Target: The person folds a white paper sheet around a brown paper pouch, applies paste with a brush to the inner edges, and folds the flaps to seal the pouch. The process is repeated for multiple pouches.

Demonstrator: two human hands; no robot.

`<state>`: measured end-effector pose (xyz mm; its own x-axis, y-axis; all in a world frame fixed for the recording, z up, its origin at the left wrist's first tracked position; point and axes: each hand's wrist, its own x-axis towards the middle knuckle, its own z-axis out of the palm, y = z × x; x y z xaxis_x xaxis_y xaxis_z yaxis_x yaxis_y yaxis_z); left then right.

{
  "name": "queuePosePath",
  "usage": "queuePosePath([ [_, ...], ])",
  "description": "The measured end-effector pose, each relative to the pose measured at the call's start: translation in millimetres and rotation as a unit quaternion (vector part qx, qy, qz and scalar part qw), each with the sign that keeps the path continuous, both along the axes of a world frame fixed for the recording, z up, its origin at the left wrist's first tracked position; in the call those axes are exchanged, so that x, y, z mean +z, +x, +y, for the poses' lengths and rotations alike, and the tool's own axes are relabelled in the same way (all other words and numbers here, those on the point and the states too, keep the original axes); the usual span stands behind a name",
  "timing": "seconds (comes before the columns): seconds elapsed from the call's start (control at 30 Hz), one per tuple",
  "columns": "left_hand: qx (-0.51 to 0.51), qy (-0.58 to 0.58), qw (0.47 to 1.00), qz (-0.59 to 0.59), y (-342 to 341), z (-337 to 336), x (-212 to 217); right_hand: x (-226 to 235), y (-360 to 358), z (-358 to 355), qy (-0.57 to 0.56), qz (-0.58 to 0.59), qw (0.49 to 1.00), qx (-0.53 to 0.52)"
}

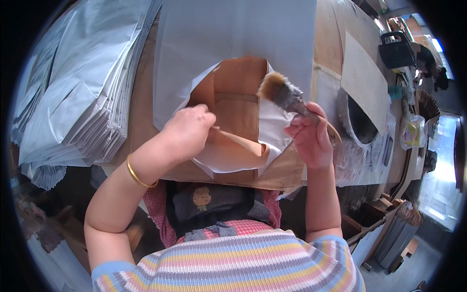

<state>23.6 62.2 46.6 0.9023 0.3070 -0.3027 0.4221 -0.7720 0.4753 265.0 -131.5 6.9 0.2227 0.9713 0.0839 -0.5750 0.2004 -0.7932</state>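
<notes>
In front of me a large paper bag (237,114), white outside and brown inside, lies on the table with its near end spread into a wide mouth. My left hand (188,129) is closed at the left side of that mouth, its fingers pinching a brown inner edge. A wide paintbrush (290,99) is gripped by its handle in my right hand (311,141). Its brown bristles point up and to the left, over the bag's right side. The brush's binding looks coated with grey residue. Whether the bristles touch the paper I cannot tell.
Stacked white folded bags (87,107) fill the table's left side. At the right, a flat board (366,80) partly covers a round dark-mouthed container (357,119). Beyond are a black basket (398,52) and a clear plastic bag (413,132). Grey bundles (396,238) stand below at the right.
</notes>
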Motion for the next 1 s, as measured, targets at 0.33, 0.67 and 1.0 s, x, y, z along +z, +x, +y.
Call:
queuePosePath([
  [0.33,0.107,-0.048,0.989,-0.095,16,7,-28,16,-58,-5,0.206,-0.732,0.649,-0.035],
  [0.67,0.288,0.064,0.938,-0.182,20,-13,-64,36,-57,-25,0.009,-0.667,0.737,-0.106],
  [1.0,0.186,0.125,0.972,0.070,45,17,-31,34,-72,39,-0.274,-0.482,0.822,-0.133],
])
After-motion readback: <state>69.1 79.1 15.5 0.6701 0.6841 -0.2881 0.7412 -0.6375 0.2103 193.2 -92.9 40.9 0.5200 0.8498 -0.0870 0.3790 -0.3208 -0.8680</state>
